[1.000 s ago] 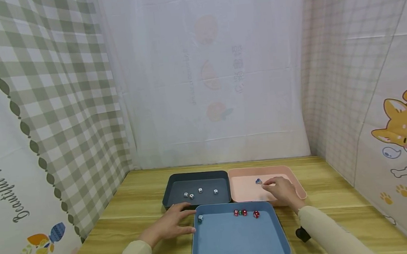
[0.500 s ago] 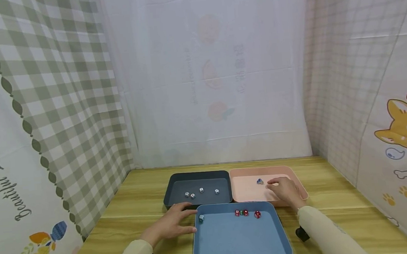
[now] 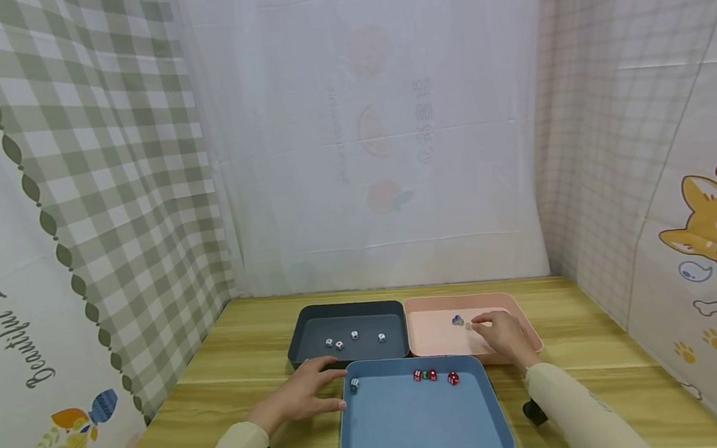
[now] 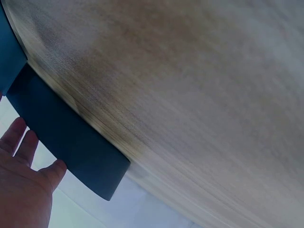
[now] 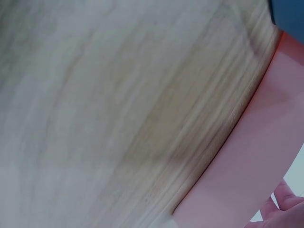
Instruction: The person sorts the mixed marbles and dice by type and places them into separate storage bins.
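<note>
My left hand (image 3: 301, 394) is at the left end of the blue tray (image 3: 424, 424), fingers spread and relaxed near its rim; it holds nothing. In the left wrist view, its fingertips (image 4: 59, 166) lie against a dark tray side (image 4: 71, 133). My right hand (image 3: 503, 336) reaches over the pink tray (image 3: 433, 342), thumb and forefinger close together. A small pale translucent die (image 3: 468, 326) is right at those fingertips; whether they pinch it is too small to tell. Just left of it lies a blue die (image 3: 456, 319), close to another pale one.
Several white dice (image 3: 340, 345) lie in the dark tray (image 3: 301, 336) at back left. In the blue tray are red dice (image 3: 453, 378), a green die (image 3: 426, 374) and a teal die (image 3: 355, 385). The trays stand close together on the wooden table (image 3: 247, 340).
My right hand has drawn slightly right from the blue die, and a pale die now shows at its fingertips. The left hand stays put. The head view has shifted slightly.
</note>
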`<state>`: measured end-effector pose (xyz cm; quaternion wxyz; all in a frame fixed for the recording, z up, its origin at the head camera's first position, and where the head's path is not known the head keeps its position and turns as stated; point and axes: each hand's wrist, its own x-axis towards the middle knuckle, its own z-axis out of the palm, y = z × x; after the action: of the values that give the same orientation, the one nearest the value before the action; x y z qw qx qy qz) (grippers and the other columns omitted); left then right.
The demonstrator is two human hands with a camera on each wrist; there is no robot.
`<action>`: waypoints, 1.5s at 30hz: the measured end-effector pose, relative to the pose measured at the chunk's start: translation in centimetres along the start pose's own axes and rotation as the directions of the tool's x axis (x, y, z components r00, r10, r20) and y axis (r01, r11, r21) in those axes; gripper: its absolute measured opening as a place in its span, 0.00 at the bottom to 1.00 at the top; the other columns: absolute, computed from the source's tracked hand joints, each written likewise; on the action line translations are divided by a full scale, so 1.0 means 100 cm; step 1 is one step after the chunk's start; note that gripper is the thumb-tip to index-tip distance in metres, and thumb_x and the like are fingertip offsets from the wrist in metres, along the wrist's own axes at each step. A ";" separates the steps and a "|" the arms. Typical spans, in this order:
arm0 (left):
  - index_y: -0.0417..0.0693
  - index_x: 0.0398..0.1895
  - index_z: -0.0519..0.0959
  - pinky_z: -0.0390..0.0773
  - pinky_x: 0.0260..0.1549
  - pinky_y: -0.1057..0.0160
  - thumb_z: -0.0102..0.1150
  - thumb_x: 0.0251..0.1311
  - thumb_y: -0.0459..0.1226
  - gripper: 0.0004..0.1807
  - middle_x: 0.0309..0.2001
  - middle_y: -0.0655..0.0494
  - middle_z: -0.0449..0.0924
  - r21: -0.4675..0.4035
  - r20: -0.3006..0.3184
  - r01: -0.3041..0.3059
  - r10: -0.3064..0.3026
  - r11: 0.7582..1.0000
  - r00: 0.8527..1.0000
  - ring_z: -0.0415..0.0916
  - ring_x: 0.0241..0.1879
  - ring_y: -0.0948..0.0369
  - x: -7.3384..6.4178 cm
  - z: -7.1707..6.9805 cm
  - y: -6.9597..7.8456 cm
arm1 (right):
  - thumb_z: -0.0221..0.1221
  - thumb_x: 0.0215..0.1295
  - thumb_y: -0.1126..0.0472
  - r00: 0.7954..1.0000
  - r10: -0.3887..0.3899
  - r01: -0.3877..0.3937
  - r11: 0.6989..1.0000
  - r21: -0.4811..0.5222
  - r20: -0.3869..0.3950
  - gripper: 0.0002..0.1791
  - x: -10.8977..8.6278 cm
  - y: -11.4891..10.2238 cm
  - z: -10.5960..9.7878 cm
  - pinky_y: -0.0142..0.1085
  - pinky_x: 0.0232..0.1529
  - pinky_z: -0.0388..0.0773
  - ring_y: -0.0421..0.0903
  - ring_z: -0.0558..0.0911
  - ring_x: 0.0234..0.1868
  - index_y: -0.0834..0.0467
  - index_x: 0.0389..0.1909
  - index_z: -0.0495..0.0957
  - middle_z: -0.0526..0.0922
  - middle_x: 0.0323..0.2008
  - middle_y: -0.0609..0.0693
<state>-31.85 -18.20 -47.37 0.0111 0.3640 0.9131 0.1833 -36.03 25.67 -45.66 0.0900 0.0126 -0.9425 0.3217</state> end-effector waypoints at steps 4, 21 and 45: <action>0.49 0.67 0.74 0.54 0.66 0.34 0.61 0.62 0.59 0.35 0.69 0.39 0.63 -0.001 -0.005 -0.006 0.006 1.000 1.000 0.60 0.68 0.41 0.000 0.000 0.000 | 0.59 0.70 0.60 1.000 -0.012 0.012 1.000 -0.006 -0.004 0.15 -0.001 0.000 -0.002 0.55 0.51 0.76 0.63 0.76 0.56 0.64 0.50 0.84 0.80 0.55 0.65; 0.50 0.67 0.74 0.54 0.66 0.34 0.60 0.62 0.60 0.36 0.70 0.39 0.62 -0.013 0.013 0.015 -0.015 1.000 1.000 0.59 0.69 0.41 -0.002 0.000 -0.001 | 0.59 0.71 0.59 0.998 -0.044 0.043 0.999 0.034 0.036 0.15 -0.005 -0.005 0.002 0.58 0.55 0.74 0.64 0.76 0.57 0.64 0.49 0.84 0.81 0.54 0.65; 0.51 0.68 0.74 0.54 0.66 0.34 0.59 0.62 0.61 0.36 0.70 0.40 0.62 -0.008 0.004 0.012 -0.012 1.000 1.000 0.59 0.69 0.41 -0.001 0.001 0.000 | 0.66 0.63 0.61 0.945 -0.314 0.318 0.947 -0.031 0.095 0.07 -0.023 -0.069 0.015 0.63 0.58 0.69 0.67 0.73 0.61 0.58 0.39 0.88 0.79 0.55 0.66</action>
<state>-31.75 -18.27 -47.49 0.0157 0.3589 0.9145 0.1862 -33.46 19.24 -43.08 0.0989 0.1757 -0.9384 0.2805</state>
